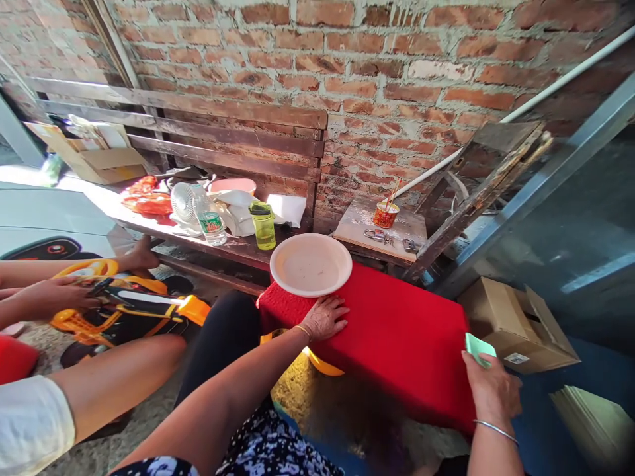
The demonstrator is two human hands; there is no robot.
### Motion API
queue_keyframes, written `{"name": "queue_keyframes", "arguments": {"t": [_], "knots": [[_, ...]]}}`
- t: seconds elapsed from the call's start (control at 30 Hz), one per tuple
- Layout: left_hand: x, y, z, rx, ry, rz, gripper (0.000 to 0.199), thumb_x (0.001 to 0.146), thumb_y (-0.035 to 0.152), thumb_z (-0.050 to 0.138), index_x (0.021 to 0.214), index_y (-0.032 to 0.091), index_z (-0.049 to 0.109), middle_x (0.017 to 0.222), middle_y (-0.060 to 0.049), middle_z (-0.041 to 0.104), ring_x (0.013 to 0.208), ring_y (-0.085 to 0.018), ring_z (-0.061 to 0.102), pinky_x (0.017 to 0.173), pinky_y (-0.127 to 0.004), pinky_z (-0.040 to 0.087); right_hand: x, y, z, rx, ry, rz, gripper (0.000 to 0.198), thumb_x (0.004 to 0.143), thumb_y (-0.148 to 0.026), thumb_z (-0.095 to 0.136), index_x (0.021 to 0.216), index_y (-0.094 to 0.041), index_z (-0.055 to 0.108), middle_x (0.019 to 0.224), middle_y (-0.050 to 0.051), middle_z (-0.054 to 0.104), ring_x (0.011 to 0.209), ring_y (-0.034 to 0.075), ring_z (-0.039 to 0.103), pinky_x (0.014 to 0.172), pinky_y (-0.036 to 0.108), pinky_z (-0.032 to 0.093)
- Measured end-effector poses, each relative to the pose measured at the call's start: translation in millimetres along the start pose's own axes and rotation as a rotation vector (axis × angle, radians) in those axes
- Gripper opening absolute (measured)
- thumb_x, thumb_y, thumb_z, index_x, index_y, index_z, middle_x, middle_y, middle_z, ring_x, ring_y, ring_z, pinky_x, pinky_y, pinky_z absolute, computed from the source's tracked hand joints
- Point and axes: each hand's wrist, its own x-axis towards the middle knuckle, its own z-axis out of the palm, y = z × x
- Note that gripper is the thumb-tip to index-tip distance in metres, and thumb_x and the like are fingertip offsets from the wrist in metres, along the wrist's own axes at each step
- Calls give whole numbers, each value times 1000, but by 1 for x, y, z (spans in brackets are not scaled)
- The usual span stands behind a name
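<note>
A table draped in a red cloth (pixel 391 324) stands in front of me. On its far left corner sits a white plastic basin (pixel 311 264) that looks almost bare inside. My left hand (pixel 325 318) lies flat on the cloth just before the basin's near rim, fingers spread and holding nothing. At the right end of the table, my right hand (pixel 496 390) is closed around a small mint-green flat object (pixel 480 348), whose kind I cannot make out. Part of that object is hidden by the fingers.
Behind stands a wooden bench (pixel 238 246) with a green drink bottle (pixel 262 226), a water bottle (pixel 212 225) and a small fan (pixel 183 201). Cardboard boxes (pixel 510 324) stand at right. Another person's hand (pixel 59 297) rests on a yellow-and-black toy vehicle (pixel 133 301) at left.
</note>
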Motion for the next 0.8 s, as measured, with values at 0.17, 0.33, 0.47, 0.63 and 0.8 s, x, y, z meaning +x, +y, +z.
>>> {"name": "queue_keyframes", "arguments": {"t": [0.17, 0.33, 0.47, 0.63, 0.8], "knots": [[0, 1, -1, 4, -2, -9, 37, 97, 38, 64, 132, 25, 69, 144, -8, 61, 140, -28, 49, 124, -47, 30, -43, -18, 22, 242, 37, -420, 62, 78, -72, 48, 108, -23, 72, 90, 12, 60, 104, 34, 59, 89, 47, 52], [0, 1, -3, 10, -10, -6, 37, 97, 36, 63, 132, 24, 69, 144, -9, 61, 140, -29, 49, 123, -47, 32, -71, -23, 42, 341, -22, -667, 60, 77, -73, 48, 100, -23, 72, 101, 12, 58, 99, 31, 60, 93, 47, 51], [0, 0, -3, -4, -14, 3, 37, 97, 37, 63, 132, 25, 69, 144, -8, 61, 140, -30, 48, 122, -49, 33, -44, 32, 14, 159, 4, -256, 63, 75, -74, 45, 107, -28, 72, 93, 14, 59, 95, 37, 62, 84, 54, 50], [1, 1, -3, -21, -9, -9, 37, 97, 36, 63, 131, 25, 69, 144, -9, 61, 140, -32, 48, 121, -52, 33, -20, 73, -10, 91, 61, 17, 74, 71, -80, 46, 118, -28, 71, 99, 22, 62, 91, 44, 61, 71, 59, 49], [1, 2, -1, -6, 3, -7, 36, 97, 37, 62, 131, 27, 69, 143, -8, 62, 139, -29, 50, 123, -48, 31, -51, -2, 31, 321, 31, -386, 68, 73, -78, 49, 102, -21, 71, 87, 13, 61, 103, 37, 59, 90, 51, 52]]}}
